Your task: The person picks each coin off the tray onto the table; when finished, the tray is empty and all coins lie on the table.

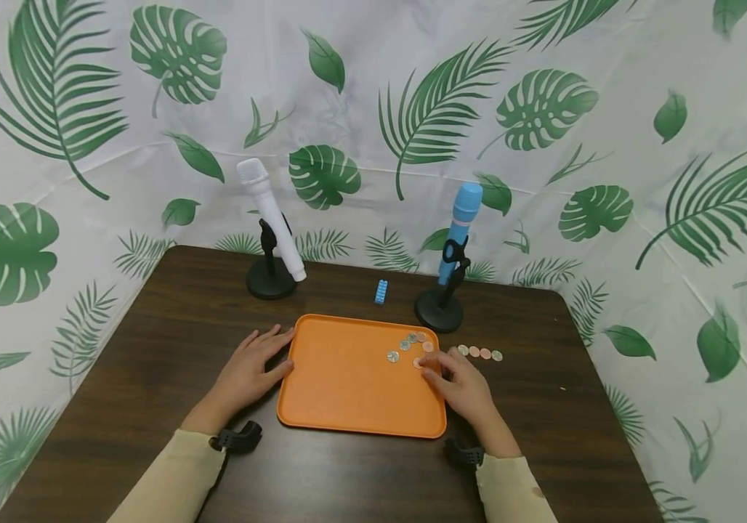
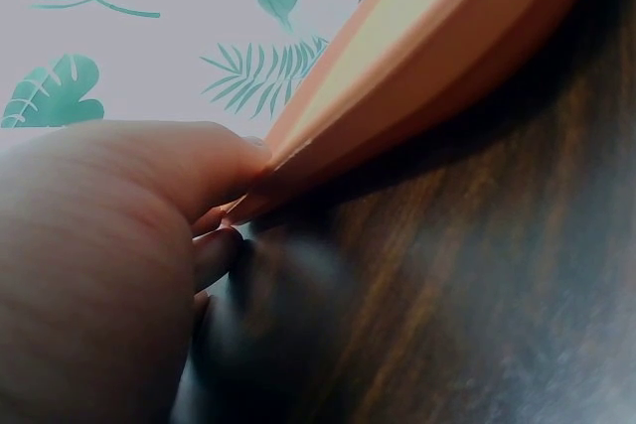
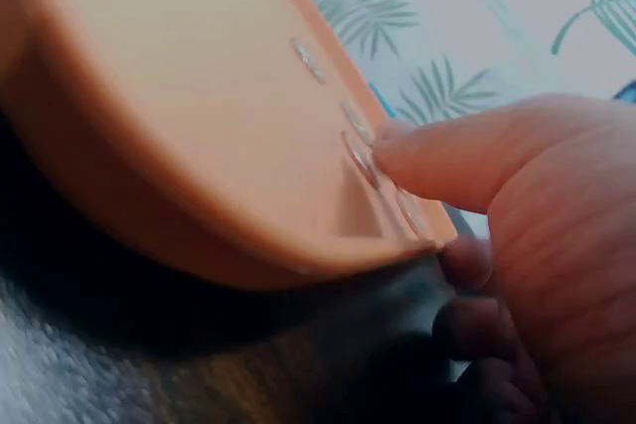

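Observation:
An orange tray (image 1: 354,385) lies on the dark wooden table. My left hand (image 1: 251,369) rests at its left edge, fingers extended and the thumb touching the rim, as the left wrist view also shows. Over the tray's right side, my right hand (image 1: 461,385) pinches a copper-coloured coin (image 1: 418,362) between thumb and forefinger. In the right wrist view that coin (image 3: 360,158) stands tilted at the thumb tip. Several copper and silver coins (image 1: 405,345) lie in the tray's upper right part. Just outside the right rim is a row of several more coins (image 1: 485,354).
Behind the tray, a white microphone (image 1: 274,214) leans on a black stand (image 1: 271,280) at left. A blue microphone (image 1: 461,218) sits on another black stand (image 1: 439,311) at right. Between them lies a small blue studded block (image 1: 381,292). A leaf-patterned cloth (image 1: 373,109) hangs behind the table.

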A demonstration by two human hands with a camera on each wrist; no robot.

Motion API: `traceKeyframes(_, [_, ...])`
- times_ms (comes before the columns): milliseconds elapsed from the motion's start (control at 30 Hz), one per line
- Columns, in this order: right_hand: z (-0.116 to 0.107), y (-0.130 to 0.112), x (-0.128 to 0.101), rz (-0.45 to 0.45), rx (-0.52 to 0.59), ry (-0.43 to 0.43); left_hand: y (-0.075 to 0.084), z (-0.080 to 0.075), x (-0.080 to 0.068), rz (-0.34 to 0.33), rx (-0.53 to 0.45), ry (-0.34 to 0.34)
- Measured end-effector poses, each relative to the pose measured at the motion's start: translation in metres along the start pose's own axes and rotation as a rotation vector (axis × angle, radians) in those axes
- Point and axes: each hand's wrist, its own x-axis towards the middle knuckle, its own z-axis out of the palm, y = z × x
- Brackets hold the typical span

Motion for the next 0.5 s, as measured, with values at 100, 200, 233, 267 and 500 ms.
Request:
traceKeyframes(100, [-0.0001, 0.0021, -0.0005, -0.01, 0.035, 0.018, -0.0002, 0.0007, 0.0003, 0.001, 0.001, 0.003])
traceKeyframes(200, [0.0009, 0.0009, -0.0012, -0.013, -0.023, 0.02, -0.0001, 0.0006, 0.0002, -0.001, 0.006, 0.001])
traceKeyframes(233, [0.0014, 0.0, -0.0013, -0.008, -0.042, 0.019, 0.0001, 0.0005, 0.0002, -0.004, 0.007, -0.002])
traceKeyframes(267, [0.0018, -0.0011, -0.0014, -0.003, -0.06, 0.016, 0.0003, 0.0003, 0.0002, -0.004, 0.007, -0.004])
traceKeyframes(500, [0.0012, -0.0053, -0.001, 0.013, -0.064, -0.01, -0.0008, 0.0009, 0.001, -0.006, 0.002, -0.001])
